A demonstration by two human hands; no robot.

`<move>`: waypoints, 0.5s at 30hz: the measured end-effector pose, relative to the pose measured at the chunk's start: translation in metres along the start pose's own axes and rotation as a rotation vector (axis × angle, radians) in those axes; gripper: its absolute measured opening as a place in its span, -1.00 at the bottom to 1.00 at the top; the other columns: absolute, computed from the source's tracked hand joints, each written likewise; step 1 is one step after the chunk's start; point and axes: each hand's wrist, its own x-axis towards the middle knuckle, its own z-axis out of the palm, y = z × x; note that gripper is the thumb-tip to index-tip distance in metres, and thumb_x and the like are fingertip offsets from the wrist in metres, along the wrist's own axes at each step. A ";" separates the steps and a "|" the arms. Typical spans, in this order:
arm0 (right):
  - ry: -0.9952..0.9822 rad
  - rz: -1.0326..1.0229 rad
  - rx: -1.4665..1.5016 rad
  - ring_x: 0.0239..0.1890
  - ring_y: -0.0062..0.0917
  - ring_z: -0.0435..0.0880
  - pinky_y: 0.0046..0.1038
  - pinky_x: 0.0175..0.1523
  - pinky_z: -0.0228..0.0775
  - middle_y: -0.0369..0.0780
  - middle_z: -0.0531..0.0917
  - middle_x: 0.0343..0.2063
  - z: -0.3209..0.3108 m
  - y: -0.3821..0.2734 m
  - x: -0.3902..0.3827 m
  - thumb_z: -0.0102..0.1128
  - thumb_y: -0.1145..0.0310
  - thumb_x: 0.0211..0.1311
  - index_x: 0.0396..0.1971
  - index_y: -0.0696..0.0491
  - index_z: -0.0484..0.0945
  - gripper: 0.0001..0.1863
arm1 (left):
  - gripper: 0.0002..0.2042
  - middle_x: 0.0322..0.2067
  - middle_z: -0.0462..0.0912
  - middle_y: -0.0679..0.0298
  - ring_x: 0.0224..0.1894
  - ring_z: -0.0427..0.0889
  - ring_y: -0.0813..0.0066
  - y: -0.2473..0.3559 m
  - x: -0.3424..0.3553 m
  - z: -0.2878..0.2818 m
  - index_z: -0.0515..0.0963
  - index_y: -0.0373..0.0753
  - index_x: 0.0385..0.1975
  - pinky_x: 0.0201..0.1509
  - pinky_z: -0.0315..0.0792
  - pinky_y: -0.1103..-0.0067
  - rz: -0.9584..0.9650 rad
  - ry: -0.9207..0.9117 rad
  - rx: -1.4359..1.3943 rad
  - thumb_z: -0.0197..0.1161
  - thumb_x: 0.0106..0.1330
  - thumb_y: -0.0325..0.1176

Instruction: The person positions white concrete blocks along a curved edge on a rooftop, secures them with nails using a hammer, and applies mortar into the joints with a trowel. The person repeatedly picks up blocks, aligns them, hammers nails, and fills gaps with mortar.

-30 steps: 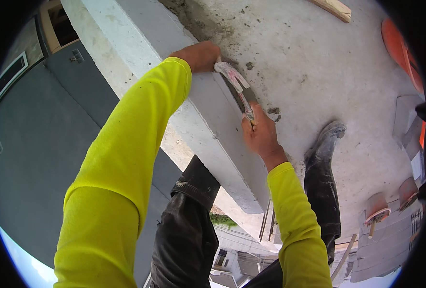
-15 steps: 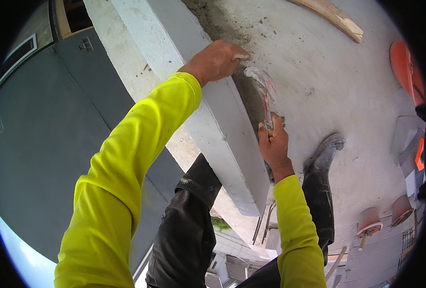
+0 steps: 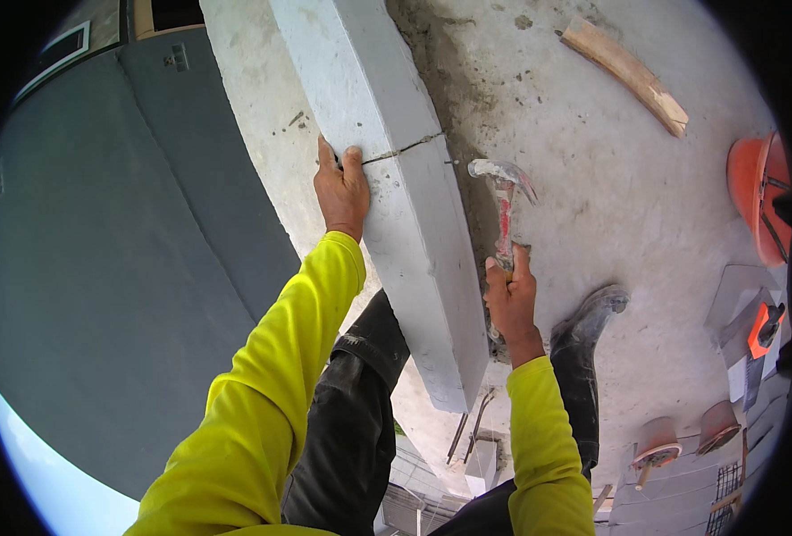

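My right hand is closed round the handle of a claw hammer. The hammer has a whitish, crusted head and a partly red handle, and is held just right of a long grey concrete block wall. My left hand lies against the wall's left edge, thumb and forefinger apart, the other fingers mostly hidden. A dark, uneven joint crosses the wall from beside that hand to the right side. A small nail-like bit sticks out near the joint's right end.
A wooden offcut lies on the concrete floor at upper right. At the right edge stands an orange tub, with an orange-and-black tool below. Two buckets stand at lower right. My booted legs straddle the wall.
My left hand has moved from the wall's right side to its left edge, uncovering the joint. The hammer has turned and its head is now plainly visible. The view has shifted.
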 end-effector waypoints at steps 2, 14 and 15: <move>-0.074 0.068 0.173 -0.54 -0.71 0.43 -0.54 -0.43 0.36 -0.24 0.52 -0.54 0.007 -0.011 -0.001 0.15 0.40 0.39 0.07 0.23 0.39 -0.66 | -0.40 -0.12 0.68 -0.18 -0.09 0.70 0.18 0.001 -0.001 -0.003 0.26 -0.50 0.34 0.08 0.49 0.50 0.004 0.010 -0.038 0.07 0.43 -0.19; 0.122 -0.198 -0.185 -0.54 -0.44 0.62 -0.43 -0.38 0.46 -0.08 0.60 -0.51 0.006 0.001 0.012 0.15 0.40 0.39 0.07 0.24 0.40 -0.65 | -0.38 -0.02 0.65 -0.14 -0.02 0.65 0.27 0.000 0.000 -0.002 0.24 -0.55 0.34 0.14 0.44 0.56 -0.032 0.032 -0.106 0.09 0.41 -0.22; 0.122 -0.215 -0.187 -0.53 -0.42 0.63 -0.42 -0.36 0.48 -0.05 0.61 -0.50 0.006 0.006 0.015 0.16 0.41 0.39 0.07 0.24 0.40 -0.65 | -0.38 0.00 0.64 -0.15 0.00 0.64 0.26 -0.001 0.001 -0.002 0.24 -0.55 0.34 0.15 0.43 0.57 -0.035 0.031 -0.110 0.09 0.41 -0.22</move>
